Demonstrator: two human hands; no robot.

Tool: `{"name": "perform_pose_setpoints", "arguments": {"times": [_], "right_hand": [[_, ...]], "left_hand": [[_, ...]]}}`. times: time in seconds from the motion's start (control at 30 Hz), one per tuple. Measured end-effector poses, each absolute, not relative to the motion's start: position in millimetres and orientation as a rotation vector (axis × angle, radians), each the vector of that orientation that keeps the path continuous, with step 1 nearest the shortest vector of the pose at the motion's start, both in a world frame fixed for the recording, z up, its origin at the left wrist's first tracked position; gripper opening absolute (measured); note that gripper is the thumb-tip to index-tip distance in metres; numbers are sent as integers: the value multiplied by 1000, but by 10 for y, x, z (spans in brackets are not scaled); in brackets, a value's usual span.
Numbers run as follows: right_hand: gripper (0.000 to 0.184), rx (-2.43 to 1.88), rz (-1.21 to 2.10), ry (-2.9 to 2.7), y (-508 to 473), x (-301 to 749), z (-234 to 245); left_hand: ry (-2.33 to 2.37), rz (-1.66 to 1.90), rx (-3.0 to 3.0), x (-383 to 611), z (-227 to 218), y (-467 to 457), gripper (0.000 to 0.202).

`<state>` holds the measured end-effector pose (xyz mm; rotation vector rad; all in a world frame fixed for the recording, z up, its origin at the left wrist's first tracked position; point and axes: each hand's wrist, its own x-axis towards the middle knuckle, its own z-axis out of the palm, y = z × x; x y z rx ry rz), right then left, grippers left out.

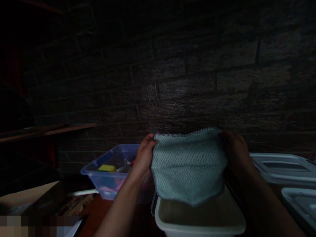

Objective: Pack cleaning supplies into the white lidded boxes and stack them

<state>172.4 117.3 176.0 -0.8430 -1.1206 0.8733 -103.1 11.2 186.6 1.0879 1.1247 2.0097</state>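
A light blue-green cleaning cloth (189,164) with a dark stitched edge hangs spread out between my two hands. My left hand (146,153) pinches its upper left corner. At the upper right corner, my right hand (235,148) is closed on the cloth, its fingertips partly in shadow. Below the cloth stands an open white plastic container (199,228), and the cloth's lower edge hides part of its opening.
Left of the container is a translucent blue plastic bin (108,182) holding a yellow item (107,168) and other things. Plastic lids (286,168) lie at the right. A cardboard box (29,197) and a wooden shelf (49,131) are at left. A dark brick wall (172,82) rises behind.
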Motion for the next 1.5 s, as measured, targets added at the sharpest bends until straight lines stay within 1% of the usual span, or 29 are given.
{"name": "perform_pose_setpoints", "arguments": {"times": [0.13,0.17,0.23,0.3,0.37,0.4,0.47,0.53,0.57,0.67,0.77,0.93,1.0,1.13,1.27,1.4,1.5], "right_hand": [[11,-751,980,-1185,1191,1723,1742],[15,-726,972,-1192,1191,1718,1740],[32,-702,962,-1192,1185,1709,1741],[45,-665,990,-1174,1174,1703,1751],[46,-610,1050,-1147,1157,1701,1770],[43,-589,1085,-1128,1147,1700,1783],[40,-571,1167,-1083,1125,1698,1812],[44,-553,1248,-1049,1106,1692,1844],[49,-527,1276,-1034,1099,1688,1859],[65,-410,1298,-996,1091,1676,1892],[74,-336,1294,-986,1106,1674,1887],[89,-421,1242,-1048,1187,1697,1777],[86,-498,1161,-1148,1225,1708,1729],[67,-668,997,-1370,1281,1730,1679],[48,-692,884,-1500,1323,1748,1656],[35,-649,874,-1462,1332,1768,1654],[34,-618,940,-1419,1293,1787,1670]], "left_hand": [[1116,2014,1129,-1044,1844,160,67],[1100,2024,1152,-1044,1849,161,74],[1077,1972,1191,-1043,1875,137,75],[1029,1819,1222,-1041,1914,85,65],[944,1672,1259,-1036,1950,28,61],[900,1624,1290,-1032,1961,6,66],[849,1571,1367,-1024,1962,-13,82],[852,1551,1438,-1022,1938,3,95],[863,1553,1463,-1025,1920,23,96],[958,1584,1519,-1054,1862,101,85],[1174,1669,1596,-1105,1827,165,68],[1319,1743,1631,-1179,1821,185,43],[1328,1788,1592,-1198,1824,179,37],[1336,1846,1539,-1230,1845,159,38],[1387,1902,1550,-1285,1906,110,41],[1507,1978,1577,-1389,1971,45,39],[1540,1972,1609,-1463,1992,25,36]]}}
